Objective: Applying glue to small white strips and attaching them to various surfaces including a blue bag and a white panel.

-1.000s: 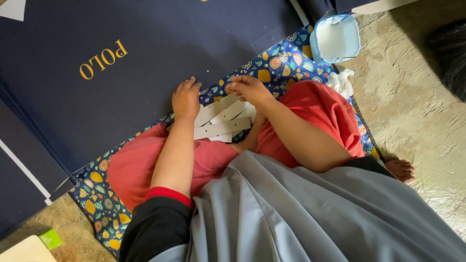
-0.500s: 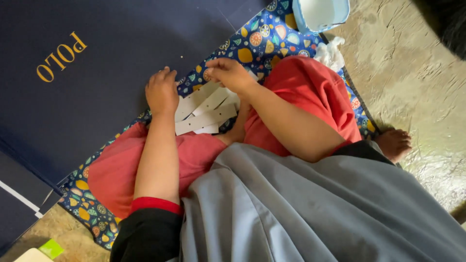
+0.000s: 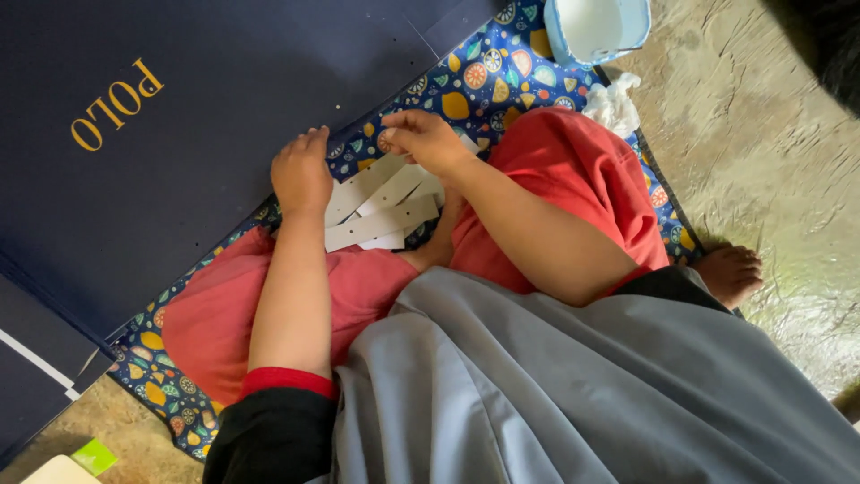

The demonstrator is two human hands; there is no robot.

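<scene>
Both hands sit much as they did half a second ago; the pale blue tub has slid further toward the upper edge of the view, and the view has shifted slightly.

Landmark: pile of white card strips point(image 3: 381, 211), lying on the patterned mat point(image 3: 484, 85) between the person's knees in red trousers point(image 3: 573, 179).

Left hand point(image 3: 301, 175): just left of the strips, palm down, fingers loosely curled and pressing on the edge of the dark blue board point(image 3: 179, 134) where it meets the strips. Holds nothing that shows.

Right hand point(image 3: 428, 139): directly above the strips, fingers drawn together in a pinch. Something small seems to be nipped between thumb and fingertips; too small to tell what.

Pale blue tub point(image 3: 596, 31): well above and to the right of the strips, on the far edge of the mat, partly cut off by the frame. Inside shows only white; contents cannot be told.

Crumpled white cloth point(image 3: 614, 103): right of the strips, just below the tub, on the mat's border.

Bare foot point(image 3: 730, 269): far right of the strips, on the concrete floor point(image 3: 770, 161).
</scene>
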